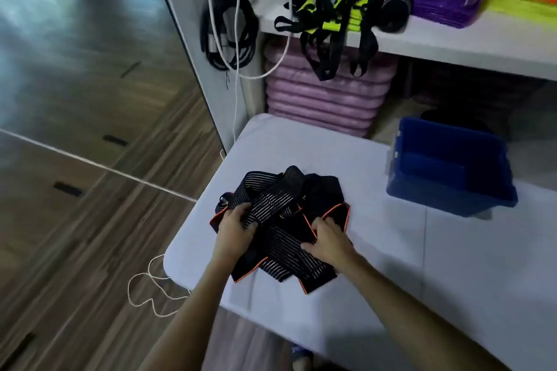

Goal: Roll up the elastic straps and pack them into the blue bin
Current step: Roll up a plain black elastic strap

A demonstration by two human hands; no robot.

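Nearest the camera, two bare forearms reach over the pale, smooth worktop [391, 250] to a tangled heap of elastic straps [280, 220]. The left hand [236, 227] has its fingers curled over a ribbed band at the heap's left side, gripping it; the right hand [328, 238] pinches an orange-trimmed edge at the right, fingers bent into the fabric. Held apart like this, the hands seem to be sorting one strap free of the knot so it can be rolled; none looks rolled yet. The straps are flat, black, woven with fine pale lines and bound in orange, limp and overlapping. Further back and to the right, well apart from the heap, stands the blue bin [446, 193], a hard plastic box with sloping walls, open-topped and seemingly without straps inside. Beyond it, a white shelf [452, 45] carries neon-yellow webbing and stacked purple trays.
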